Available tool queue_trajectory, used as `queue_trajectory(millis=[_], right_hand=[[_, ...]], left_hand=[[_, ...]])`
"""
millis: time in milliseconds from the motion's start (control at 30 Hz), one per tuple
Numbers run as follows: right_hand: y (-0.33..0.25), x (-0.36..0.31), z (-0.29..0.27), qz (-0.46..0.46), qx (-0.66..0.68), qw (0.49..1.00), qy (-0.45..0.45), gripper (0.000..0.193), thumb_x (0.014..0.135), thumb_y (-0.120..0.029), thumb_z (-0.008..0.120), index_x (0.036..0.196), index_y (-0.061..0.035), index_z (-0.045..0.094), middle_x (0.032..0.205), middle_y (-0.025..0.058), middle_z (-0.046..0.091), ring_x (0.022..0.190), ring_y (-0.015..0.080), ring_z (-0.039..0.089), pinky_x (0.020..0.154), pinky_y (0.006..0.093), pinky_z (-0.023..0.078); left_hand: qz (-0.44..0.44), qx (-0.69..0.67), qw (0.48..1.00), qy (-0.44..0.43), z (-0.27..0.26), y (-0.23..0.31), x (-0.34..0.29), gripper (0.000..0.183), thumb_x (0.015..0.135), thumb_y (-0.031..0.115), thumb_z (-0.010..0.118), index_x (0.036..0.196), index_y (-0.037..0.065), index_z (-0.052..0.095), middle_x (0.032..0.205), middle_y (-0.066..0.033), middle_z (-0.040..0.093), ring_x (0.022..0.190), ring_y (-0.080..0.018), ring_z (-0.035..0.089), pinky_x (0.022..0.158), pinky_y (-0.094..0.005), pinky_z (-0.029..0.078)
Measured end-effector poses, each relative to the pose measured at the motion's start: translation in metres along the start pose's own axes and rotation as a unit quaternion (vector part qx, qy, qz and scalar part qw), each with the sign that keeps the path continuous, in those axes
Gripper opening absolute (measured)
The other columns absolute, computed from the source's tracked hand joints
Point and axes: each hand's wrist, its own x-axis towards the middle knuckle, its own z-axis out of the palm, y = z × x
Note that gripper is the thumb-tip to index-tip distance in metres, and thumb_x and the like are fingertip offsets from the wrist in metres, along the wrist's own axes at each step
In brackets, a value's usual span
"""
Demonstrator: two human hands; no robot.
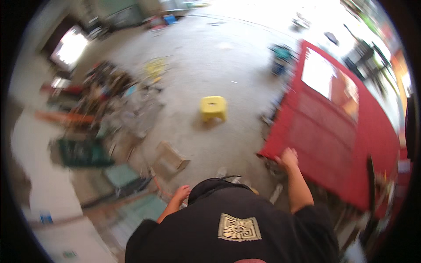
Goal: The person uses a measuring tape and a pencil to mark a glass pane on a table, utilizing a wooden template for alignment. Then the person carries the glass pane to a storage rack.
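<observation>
My right hand (288, 158) is at the near left edge of a broad red cloth-covered surface (280, 139). Its fingers look loosely apart with nothing in them; whether it touches the red edge I cannot tell. Close to my left side hangs my left hand (182, 193), its fingers partly bent and blurred, and nothing shows in it. Ahead of me on the concrete floor stands a small yellow plastic stool (213, 108). An open cardboard box (172, 157) lies on the floor beyond my left hand.
At left is a heap of mixed scrap (109, 94), with a dark green crate (84, 152) nearer me. Pale glass-like sheets (139, 215) lie at lower left. A teal and dark machine-like object (281, 56) stands past the red surface's far left side.
</observation>
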Motion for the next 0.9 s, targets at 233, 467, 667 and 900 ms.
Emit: queue_trajectory(millis=[233,467,667,900], right_hand=[[-0.014,-0.014,0.001,0.130,0.090,0.987,-0.032,0.109,0.096,-0.066,0.064,0.162,0.0115,0.024,0.169,0.0376,0.021,0.158,0.0490,0.025,0.129,0.0523,0.024],[-0.034,-0.023,0.009,0.193,0.132,0.972,0.018,0.104,0.104,-0.069,0.045,0.164,0.0126,0.019,0.170,0.0381,0.016,0.161,0.0507,0.014,0.131,0.0570,0.013],[-0.018,-0.016,0.009,0.151,0.154,0.976,0.032,0.096,0.108,-0.062,0.044,0.166,0.0081,0.015,0.174,0.0334,0.008,0.163,0.0471,0.007,0.131,0.0565,0.009],[0.050,-0.019,0.001,0.090,0.168,0.982,-0.009,0.081,0.110,-0.053,0.044,0.172,-0.0096,0.013,0.180,0.0145,0.005,0.166,0.0316,0.005,0.132,0.0533,0.009]], left_hand=[[0.000,0.072,0.996,-0.054,-0.025,-0.025,0.009,0.039,0.101,0.020,0.063,0.135,0.002,0.066,0.112,-0.0089,0.074,0.095,-0.0170,0.069,0.078,-0.0303,0.054],[0.026,0.138,0.986,-0.095,-0.016,0.017,0.035,0.039,0.103,0.019,0.062,0.136,0.000,0.065,0.117,-0.0122,0.073,0.103,-0.0187,0.070,0.086,-0.0298,0.055],[0.086,0.146,0.979,-0.111,0.009,0.077,0.059,0.039,0.105,0.018,0.061,0.139,-0.002,0.062,0.120,-0.0147,0.073,0.108,-0.0200,0.071,0.092,-0.0298,0.056],[0.125,0.144,0.963,-0.193,0.133,0.209,-0.036,0.039,0.109,0.019,0.061,0.142,-0.001,0.057,0.122,-0.0118,0.071,0.100,-0.0165,0.069,0.090,-0.0288,0.056]])
